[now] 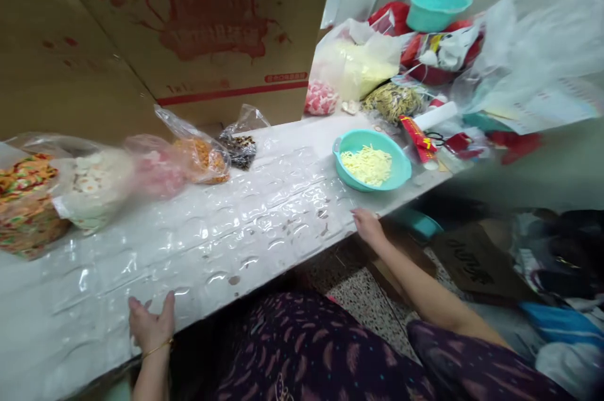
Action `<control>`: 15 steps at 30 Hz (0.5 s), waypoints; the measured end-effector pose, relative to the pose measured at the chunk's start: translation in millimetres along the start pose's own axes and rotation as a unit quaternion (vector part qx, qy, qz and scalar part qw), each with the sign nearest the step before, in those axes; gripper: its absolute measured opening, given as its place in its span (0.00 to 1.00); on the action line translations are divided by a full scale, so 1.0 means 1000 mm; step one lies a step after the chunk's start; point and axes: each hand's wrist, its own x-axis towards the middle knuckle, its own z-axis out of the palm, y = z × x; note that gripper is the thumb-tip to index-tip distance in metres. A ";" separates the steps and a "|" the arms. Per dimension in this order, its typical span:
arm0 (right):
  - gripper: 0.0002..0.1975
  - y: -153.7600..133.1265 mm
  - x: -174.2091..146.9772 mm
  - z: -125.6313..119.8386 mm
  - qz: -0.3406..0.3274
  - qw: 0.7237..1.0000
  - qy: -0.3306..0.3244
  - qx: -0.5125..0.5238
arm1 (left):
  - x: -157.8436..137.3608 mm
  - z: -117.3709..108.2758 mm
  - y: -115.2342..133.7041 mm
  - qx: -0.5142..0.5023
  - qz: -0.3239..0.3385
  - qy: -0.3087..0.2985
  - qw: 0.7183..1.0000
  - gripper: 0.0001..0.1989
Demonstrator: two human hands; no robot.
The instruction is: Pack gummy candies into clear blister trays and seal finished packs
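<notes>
Clear plastic moulded trays (245,225) with rows of shallow hollows lie along the white table, shiny and spotted in places. My left hand (151,322), with a thin bracelet at the wrist, is over the trays near the table's front edge; its fingers are spread and hold nothing. Farther right, my right hand (369,228) is at the front edge by the trays' right end, fingers stretched toward them and partly hidden. Just beyond it stands a turquoise basin (401,177) holding pale yellow shreds (370,165).
Along the back left stand bags of mixed bits (28,206), white pieces (94,187), pink pieces (160,171), orange bits (202,158) and dark bits (241,148). Cardboard boxes (212,23) rise behind. More bags, scissors (435,138) and another basin (436,11) crowd the right end.
</notes>
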 end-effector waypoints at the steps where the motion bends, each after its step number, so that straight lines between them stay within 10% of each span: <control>1: 0.18 0.001 0.004 0.004 -0.062 0.997 -0.040 -0.029 | -0.014 0.007 0.009 0.002 -0.010 -0.001 1.000 0.46; 9: 0.25 0.005 0.008 0.046 -0.124 0.962 -0.175 -0.169 | -0.076 0.020 0.041 0.021 -0.064 -0.020 0.997 0.44; 15: 0.26 -0.073 -0.005 0.077 -0.294 0.937 -0.145 -0.120 | -0.090 0.002 0.020 0.020 -0.099 0.011 0.995 0.42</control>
